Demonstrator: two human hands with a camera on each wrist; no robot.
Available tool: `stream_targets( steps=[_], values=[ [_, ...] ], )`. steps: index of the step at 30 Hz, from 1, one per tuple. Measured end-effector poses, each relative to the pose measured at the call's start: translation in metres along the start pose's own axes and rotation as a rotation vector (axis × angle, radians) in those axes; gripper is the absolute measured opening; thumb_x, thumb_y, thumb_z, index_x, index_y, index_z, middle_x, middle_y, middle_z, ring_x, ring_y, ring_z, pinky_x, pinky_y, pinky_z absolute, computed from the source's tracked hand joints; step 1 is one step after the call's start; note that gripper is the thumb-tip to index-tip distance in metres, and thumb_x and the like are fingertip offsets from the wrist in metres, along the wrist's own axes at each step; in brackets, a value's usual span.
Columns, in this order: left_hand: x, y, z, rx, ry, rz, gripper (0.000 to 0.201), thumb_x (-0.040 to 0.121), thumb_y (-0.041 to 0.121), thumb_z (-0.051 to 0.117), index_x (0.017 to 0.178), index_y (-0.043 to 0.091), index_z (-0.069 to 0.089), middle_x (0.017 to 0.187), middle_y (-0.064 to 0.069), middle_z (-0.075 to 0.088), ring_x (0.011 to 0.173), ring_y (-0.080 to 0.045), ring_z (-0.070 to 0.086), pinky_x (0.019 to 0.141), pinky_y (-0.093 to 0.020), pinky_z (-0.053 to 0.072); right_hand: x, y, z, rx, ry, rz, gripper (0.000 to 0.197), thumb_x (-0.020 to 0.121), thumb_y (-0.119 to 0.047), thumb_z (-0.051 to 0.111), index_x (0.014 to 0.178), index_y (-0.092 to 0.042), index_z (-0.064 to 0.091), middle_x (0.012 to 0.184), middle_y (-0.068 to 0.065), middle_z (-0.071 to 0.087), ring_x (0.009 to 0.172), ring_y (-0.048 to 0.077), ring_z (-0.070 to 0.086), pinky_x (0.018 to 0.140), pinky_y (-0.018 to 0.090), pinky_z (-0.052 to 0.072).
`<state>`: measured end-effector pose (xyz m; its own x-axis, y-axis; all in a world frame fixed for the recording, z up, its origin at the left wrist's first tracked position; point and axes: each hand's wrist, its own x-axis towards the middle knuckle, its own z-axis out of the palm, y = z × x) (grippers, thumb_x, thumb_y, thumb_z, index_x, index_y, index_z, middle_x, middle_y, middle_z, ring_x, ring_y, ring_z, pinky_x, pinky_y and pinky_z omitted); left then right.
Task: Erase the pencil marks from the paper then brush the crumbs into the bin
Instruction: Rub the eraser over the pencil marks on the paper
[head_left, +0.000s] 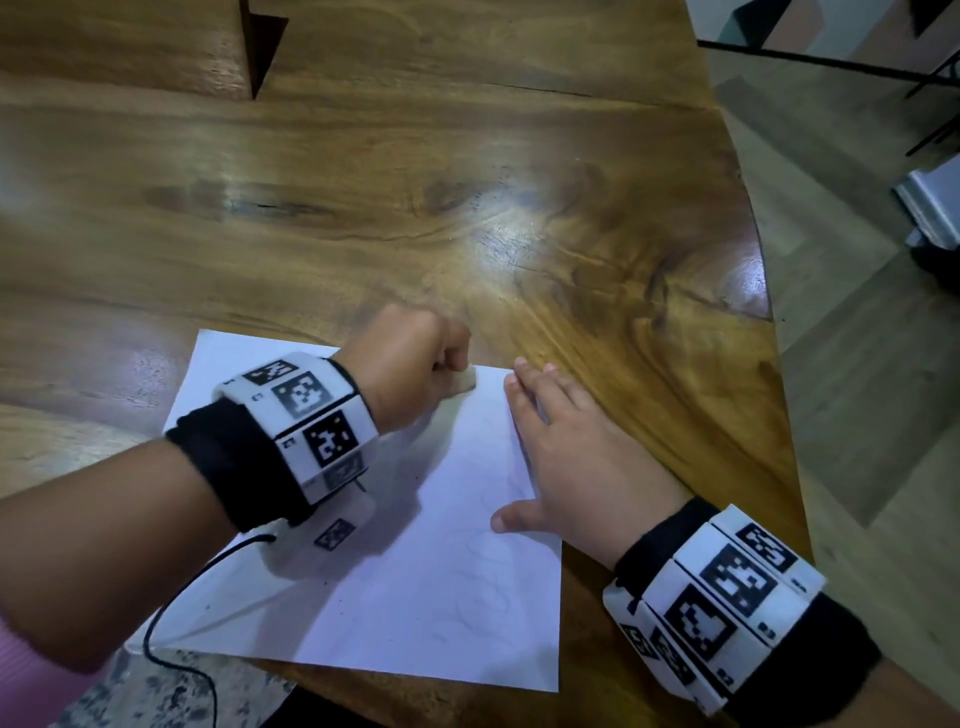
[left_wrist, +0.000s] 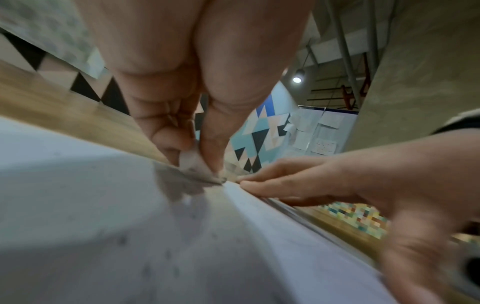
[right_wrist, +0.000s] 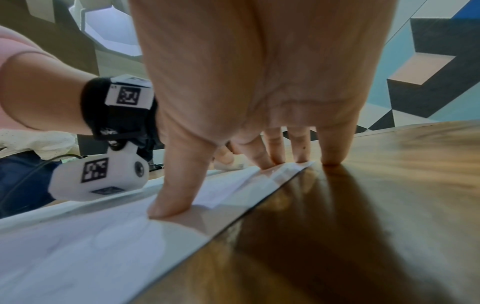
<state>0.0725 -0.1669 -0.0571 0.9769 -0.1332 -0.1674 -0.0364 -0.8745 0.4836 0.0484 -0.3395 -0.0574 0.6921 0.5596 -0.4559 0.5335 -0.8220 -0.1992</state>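
Your left hand (head_left: 410, 364) curls tight around a small whitish rubber eraser (head_left: 464, 383), pressing it onto the far edge of the white sheet of paper (head_left: 395, 597); your right hand (head_left: 576, 467) lies flat with straight fingers along the paper's right edge, thumb on the sheet, the little finger on the brown wooden counter (head_left: 467, 208); faint pencil marks (head_left: 498, 493) show near your right thumb; dark crumbs (left_wrist: 145, 253) dot the paper.
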Motion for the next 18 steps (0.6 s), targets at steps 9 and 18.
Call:
stream_targets(
  steps=[9, 18],
  values=[
    [0.0, 0.004, 0.0, -0.022, 0.006, -0.032, 0.011, 0.076, 0.019, 0.068, 0.079, 0.008, 0.065, 0.072, -0.001, 0.057, 0.07, -0.017, 0.051, 0.059, -0.022, 0.032, -0.001, 0.001, 0.0, -0.003, 0.004, -0.004, 0.116, 0.074, -0.062, 0.061, 0.148, -0.011, -0.012, 0.157, -0.001, -0.015, 0.144, 0.019, -0.013, 0.119, 0.033, 0.002],
    [-0.007, 0.002, 0.002, -0.075, -0.052, -0.032, 0.009, 0.075, 0.017, 0.069, 0.078, 0.009, 0.065, 0.066, 0.001, 0.056, 0.065, -0.016, 0.048, 0.051, -0.014, 0.032, -0.001, 0.001, 0.0, 0.019, 0.014, -0.004, 0.116, 0.074, -0.061, 0.063, 0.149, -0.012, -0.01, 0.157, -0.002, -0.014, 0.144, 0.019, -0.013, 0.118, 0.032, 0.001]
  ],
)
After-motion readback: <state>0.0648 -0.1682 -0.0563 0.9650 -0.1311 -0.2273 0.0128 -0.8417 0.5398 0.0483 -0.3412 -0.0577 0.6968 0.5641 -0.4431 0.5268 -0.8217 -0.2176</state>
